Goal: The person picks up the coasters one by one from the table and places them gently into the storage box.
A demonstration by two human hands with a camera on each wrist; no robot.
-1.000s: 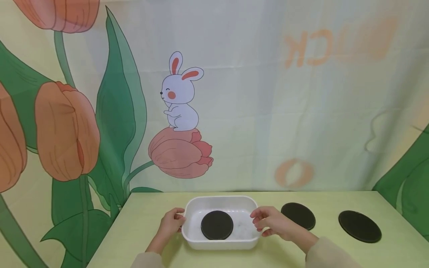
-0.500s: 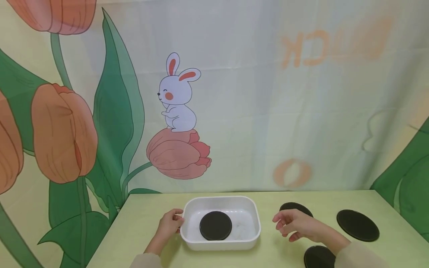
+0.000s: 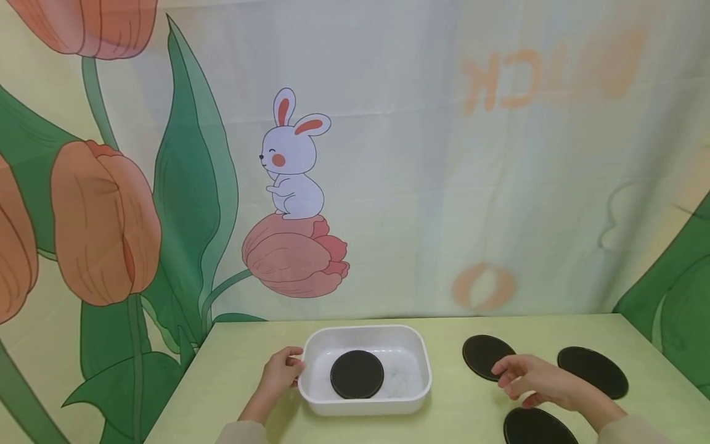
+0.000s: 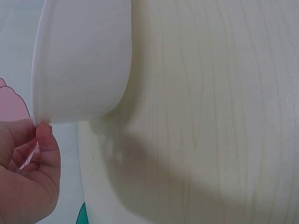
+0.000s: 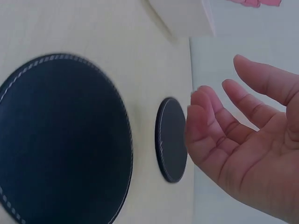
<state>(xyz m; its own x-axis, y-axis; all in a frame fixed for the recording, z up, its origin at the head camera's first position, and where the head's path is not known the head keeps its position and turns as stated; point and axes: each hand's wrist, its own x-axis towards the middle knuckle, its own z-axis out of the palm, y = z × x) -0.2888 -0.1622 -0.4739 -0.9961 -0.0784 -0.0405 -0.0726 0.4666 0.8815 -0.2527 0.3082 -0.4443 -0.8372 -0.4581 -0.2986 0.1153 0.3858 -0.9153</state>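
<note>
A white rectangular dish with rounded corners (image 3: pixel 363 407) stands on the table, and one round black coaster (image 3: pixel 357 374) lies inside it. At its left end my left hand (image 3: pixel 280 373) holds the rim; the left wrist view shows the thumb and a finger of that hand (image 4: pixel 32 172) pinching the edge of the dish (image 4: pixel 86 60). My right hand (image 3: pixel 535 379) hovers between several black coasters, its fingers loosely bent and holding nothing. The right wrist view shows stitching round a large near coaster (image 5: pixel 65 140) and a farther one (image 5: pixel 173 140) beside the fingertips.
To the right of the dish lie a back coaster (image 3: pixel 485 354), a far right coaster (image 3: pixel 593 372) and a front coaster (image 3: pixel 535 427), cut off by the lower frame edge. A printed curtain (image 3: pixel 399 185) hangs behind the pale table (image 3: pixel 244 345).
My right hand has left the right end of the dish and moved right, over the coasters. The front coaster has come into view. My left hand stays on the rim.
</note>
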